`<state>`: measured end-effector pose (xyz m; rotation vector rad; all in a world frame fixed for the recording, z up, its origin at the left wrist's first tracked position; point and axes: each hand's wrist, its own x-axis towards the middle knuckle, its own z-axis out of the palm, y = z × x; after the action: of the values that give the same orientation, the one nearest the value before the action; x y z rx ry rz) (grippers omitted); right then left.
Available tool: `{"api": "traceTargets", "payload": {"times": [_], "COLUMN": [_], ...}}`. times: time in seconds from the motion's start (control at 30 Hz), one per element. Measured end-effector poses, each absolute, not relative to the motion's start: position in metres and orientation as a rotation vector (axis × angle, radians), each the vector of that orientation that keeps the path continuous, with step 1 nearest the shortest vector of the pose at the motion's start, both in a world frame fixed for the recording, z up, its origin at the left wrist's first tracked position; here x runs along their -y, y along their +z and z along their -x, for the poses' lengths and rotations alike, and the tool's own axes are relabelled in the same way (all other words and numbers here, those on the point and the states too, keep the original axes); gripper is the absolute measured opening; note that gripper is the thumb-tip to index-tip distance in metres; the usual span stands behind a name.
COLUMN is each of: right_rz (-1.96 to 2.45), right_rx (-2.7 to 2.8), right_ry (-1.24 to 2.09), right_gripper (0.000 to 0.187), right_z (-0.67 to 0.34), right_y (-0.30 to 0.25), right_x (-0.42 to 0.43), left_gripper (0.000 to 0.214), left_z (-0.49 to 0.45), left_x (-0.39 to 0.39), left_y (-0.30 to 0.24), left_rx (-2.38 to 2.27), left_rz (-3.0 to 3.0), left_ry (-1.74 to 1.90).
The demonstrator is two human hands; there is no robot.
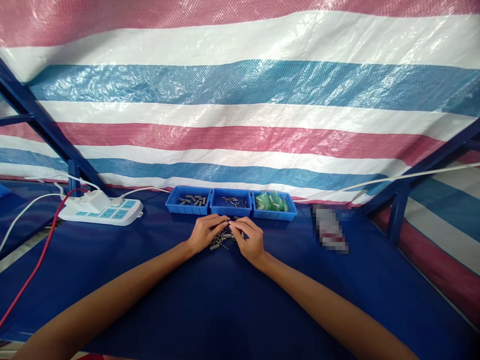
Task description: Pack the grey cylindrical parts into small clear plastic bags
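Over a small heap of grey cylinders and thin metal pins (221, 242), my two hands meet fingertip to fingertip. My left hand (206, 232) is pinched closed, and so is my right hand (250, 241). Whatever is between the fingers is too small to name. Just beyond the hands stand three blue bins in a row. The left bin (171, 208) holds short grey cylinders, the middle bin (229, 210) a few thin metal pins. In the right bin (275, 215) lie green pieces that look like plastic. My fingers hide part of the heap.
On the left of the blue table (187, 310) lies a white power strip (129, 215) with plugs, white cables and a red cable (47, 245). A blurred packet (330, 230) rests at the right. Behind hangs a striped tarp (240, 115) between blue frame posts.
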<state>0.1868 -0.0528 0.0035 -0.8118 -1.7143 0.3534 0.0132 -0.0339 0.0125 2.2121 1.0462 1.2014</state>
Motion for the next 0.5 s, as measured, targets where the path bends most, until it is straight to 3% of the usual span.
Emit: {"api": "traceTargets", "payload": {"times": [0.5], "right_rz": [0.791], "right_rx": [1.726], "right_ry": [0.349], "right_gripper": [0.018], "right_z": [-0.1862], "right_y": [0.0026], "right_x": [0.0525], "left_gripper": [0.027], "left_z": [-0.0132], "left_x": [0.0350], "left_y": [0.0117], "left_rx": [-1.063], "left_rz": [-2.197], "left_ry": [1.169]}}
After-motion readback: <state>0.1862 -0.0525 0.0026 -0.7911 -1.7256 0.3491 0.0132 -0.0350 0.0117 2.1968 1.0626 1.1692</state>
